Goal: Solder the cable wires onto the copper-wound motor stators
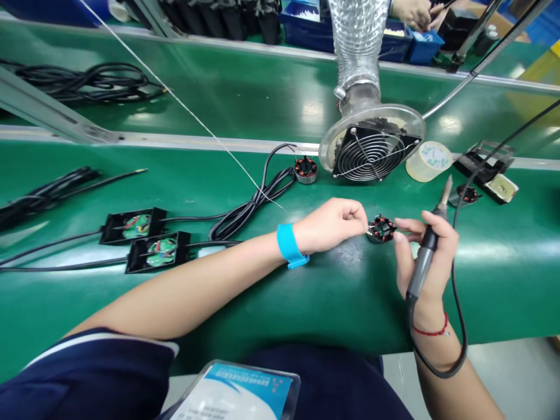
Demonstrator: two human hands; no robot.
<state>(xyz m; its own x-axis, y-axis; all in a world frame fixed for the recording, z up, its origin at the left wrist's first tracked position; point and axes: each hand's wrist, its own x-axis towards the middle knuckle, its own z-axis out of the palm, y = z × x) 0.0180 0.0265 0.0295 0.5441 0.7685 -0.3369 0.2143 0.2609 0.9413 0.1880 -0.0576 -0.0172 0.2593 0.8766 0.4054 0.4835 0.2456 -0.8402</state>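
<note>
An electronics assembly line: a long green-matted worktop (219, 93) with a silver ribbed fume-extraction duct and fan (371, 153), copper-wound motor stators (305, 169), black cable bundles (79, 81) and blue parts bins (306, 26).

The green bench (245, 291) carried a fan (371, 153) at its far edge. Just left of the fan lay a stator (305, 170), with a cable bundle (254, 204) further left. Well left of the fan sat two black boxes (146, 238), and loose leads (48, 192) beyond them. Right of the fan stood a tape roll (429, 161), then a black stand (485, 166). Another stator (381, 228) sat nearer than the fan.
</note>
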